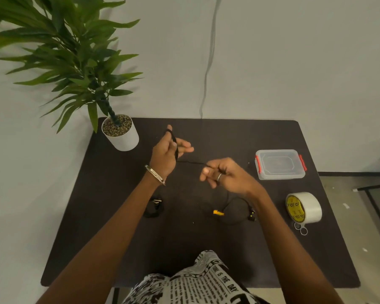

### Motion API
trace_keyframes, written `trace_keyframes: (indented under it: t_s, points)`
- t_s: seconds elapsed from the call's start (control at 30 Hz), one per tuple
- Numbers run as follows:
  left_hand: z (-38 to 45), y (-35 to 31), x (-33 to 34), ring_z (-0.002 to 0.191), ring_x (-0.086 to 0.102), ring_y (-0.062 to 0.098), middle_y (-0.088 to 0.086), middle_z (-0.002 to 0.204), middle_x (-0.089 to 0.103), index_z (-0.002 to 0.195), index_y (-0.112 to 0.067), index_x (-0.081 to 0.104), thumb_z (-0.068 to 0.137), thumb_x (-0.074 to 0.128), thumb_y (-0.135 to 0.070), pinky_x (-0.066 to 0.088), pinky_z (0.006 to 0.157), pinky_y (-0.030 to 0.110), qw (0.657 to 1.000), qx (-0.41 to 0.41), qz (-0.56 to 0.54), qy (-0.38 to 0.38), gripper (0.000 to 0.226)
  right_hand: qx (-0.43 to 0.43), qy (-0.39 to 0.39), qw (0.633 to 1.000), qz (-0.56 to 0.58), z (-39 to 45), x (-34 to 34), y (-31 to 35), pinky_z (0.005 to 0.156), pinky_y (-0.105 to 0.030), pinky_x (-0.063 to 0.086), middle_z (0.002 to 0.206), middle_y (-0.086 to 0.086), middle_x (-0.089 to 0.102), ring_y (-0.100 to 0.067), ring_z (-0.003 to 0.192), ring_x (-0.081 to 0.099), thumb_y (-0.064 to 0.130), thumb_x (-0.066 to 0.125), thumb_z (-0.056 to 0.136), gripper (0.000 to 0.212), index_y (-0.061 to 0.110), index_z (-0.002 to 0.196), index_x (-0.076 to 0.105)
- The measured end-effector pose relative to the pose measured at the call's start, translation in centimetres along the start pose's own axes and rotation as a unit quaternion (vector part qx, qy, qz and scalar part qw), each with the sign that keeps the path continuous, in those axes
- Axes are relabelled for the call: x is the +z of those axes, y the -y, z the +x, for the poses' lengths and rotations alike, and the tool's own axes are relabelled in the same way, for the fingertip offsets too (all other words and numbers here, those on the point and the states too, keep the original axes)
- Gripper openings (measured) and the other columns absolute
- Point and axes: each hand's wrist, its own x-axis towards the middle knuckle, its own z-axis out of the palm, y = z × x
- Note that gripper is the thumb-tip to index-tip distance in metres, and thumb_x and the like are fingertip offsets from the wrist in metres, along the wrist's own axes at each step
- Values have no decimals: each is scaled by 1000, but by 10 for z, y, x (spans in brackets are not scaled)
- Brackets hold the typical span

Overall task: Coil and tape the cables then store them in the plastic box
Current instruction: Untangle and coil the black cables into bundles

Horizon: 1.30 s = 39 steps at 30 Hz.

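Observation:
A thin black cable (191, 162) runs taut between my two hands above the dark table (119, 249). My left hand (166, 153) is raised with loops of this cable wound around its fingers. To its right, my right hand (223, 174) pinches the cable's free length. A small coiled black cable (153, 208) lies on the table under my left forearm. Another black cable with a yellow tag (218, 212) lies loose below my right hand. The clear plastic box (280, 164) with red clips stands closed at the right. A roll of clear tape (303, 207) lies nearer, on its side.
A potted plant (120, 133) in a white pot occupies the table's far left corner. Scissors with metal ring handles (301, 228) peek out from under the tape roll. A grey cord (206, 84) hangs down the wall behind the table.

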Motion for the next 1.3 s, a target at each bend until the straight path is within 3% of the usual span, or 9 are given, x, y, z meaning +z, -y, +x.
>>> trace_keyframes:
  t_s: [0.13,0.4,0.5,0.6,0.77,0.93,1.1,1.2,1.3]
  points:
    - [-20,6,6,88,69,16,6,98,68,147,-10,17,101,32,-12,50,92,25,968,-36,173,179,48,-55,-61,989,-123,6,-34,8,54,-19,40,62,-3,61,-9,55,52,17,57,94,16,19,85,70]
    - [-57,-19,28,91,68,38,19,94,65,137,-9,36,92,45,-11,55,80,48,841,-216,-285,405,46,-40,-151,988,-5,20,-32,-20,61,-19,44,68,9,64,-9,63,56,7,59,90,21,23,80,68]
    - [-56,-27,29,89,69,36,16,93,66,135,-2,39,94,35,-3,55,80,48,852,-189,-355,334,41,-15,-133,990,44,14,-7,-38,63,-22,47,73,-5,64,-16,69,58,-11,45,86,40,21,82,68]
    - [-48,-25,30,93,68,37,18,96,66,131,-3,38,97,26,3,55,84,50,893,-190,-364,185,36,29,-78,996,16,4,25,-44,61,-20,46,67,-10,61,-6,65,56,-13,41,83,23,-7,82,63]
    - [-45,-10,26,105,63,30,15,109,63,125,-31,29,102,21,-1,46,100,45,978,-130,-128,102,40,12,30,995,-93,-16,37,-30,55,-20,40,59,10,52,-4,54,50,18,50,96,16,20,88,63]
    - [-54,15,32,110,60,24,9,113,62,147,-9,16,97,32,-4,42,105,39,979,-78,127,139,53,54,98,961,-251,-12,5,-12,62,-14,42,69,9,63,3,62,58,16,62,89,11,21,80,62]
    - [-53,9,34,97,67,21,9,106,65,125,-22,35,99,25,1,51,95,35,991,-80,61,93,36,131,62,988,-44,-14,-13,-8,60,-24,54,76,-3,68,-12,65,66,5,64,87,8,10,92,70]
    - [-41,8,27,91,70,18,12,110,65,110,-12,43,99,20,0,52,90,31,996,-80,14,20,28,175,33,976,123,-24,-9,-12,37,-20,35,70,-4,62,-9,41,43,2,64,87,16,3,103,67]
    - [-29,5,16,93,69,15,12,114,64,109,-6,47,99,19,1,51,81,21,996,-76,-20,-32,31,203,31,951,232,-31,-7,-24,34,-16,22,96,-12,68,-5,41,31,-4,65,84,32,5,114,65]
